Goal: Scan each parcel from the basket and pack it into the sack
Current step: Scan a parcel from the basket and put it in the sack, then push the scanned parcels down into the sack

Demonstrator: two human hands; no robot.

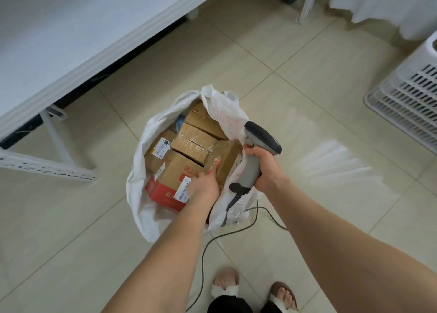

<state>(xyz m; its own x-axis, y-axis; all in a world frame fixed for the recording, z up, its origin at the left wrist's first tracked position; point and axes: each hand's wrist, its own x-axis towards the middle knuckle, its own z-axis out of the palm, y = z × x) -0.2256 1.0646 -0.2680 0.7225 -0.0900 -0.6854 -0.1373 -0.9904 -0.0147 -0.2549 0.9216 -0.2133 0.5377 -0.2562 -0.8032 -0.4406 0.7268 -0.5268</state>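
Tiled floor, white table [59, 28] on the left. The sack [139, 152] is nearly full. Left hand [204, 182] presses flat-fingered on the red-edged parcel [170, 173] inside, right hand [264, 168] is wrapped round the scanner [262, 135], basket [406, 95] far right. I'd push it down level, snug against the others.

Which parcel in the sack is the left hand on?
The nearest box, the only one with a red lower band; the left hand rests on its top.

Both forearms bare, stretched forward and down. Left grip [205, 182] palm-down, fingers straight, pressing flat. Right grip [269, 168] curled tight round scanner [249, 170] handle.
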